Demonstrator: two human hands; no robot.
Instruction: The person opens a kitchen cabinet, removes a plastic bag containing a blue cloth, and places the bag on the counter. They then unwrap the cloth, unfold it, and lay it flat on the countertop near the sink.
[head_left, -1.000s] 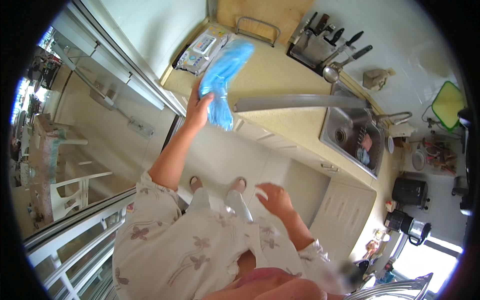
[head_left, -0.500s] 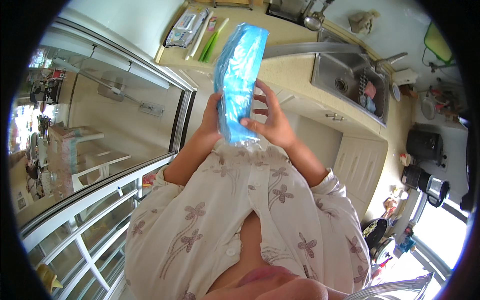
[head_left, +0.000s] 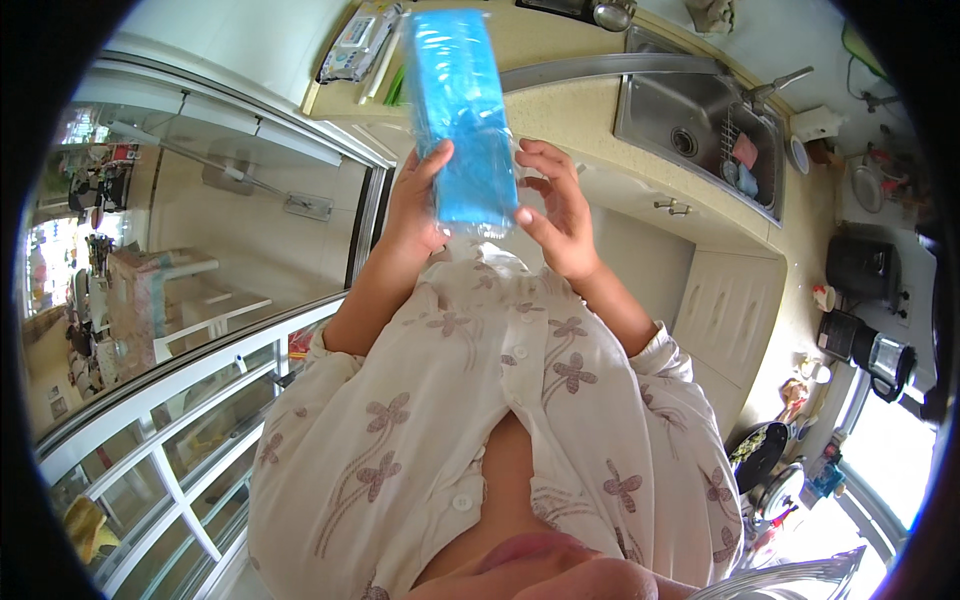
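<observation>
Gripping a film-wrapped blue packet [head_left: 465, 120] by its lower left edge with the left hand [head_left: 408, 208]. Holding the right hand [head_left: 568, 225] at its opposite edge with fingers [head_left: 552, 164] parted.

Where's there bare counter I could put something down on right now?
Bare countertop shows between the blue packet and the sink, on both sides of the grey metal strip. It's crowded at the left end: a soft pack, a white stick, green stalks. Right of the sink, a black appliance and glass jug crowd in.
</observation>
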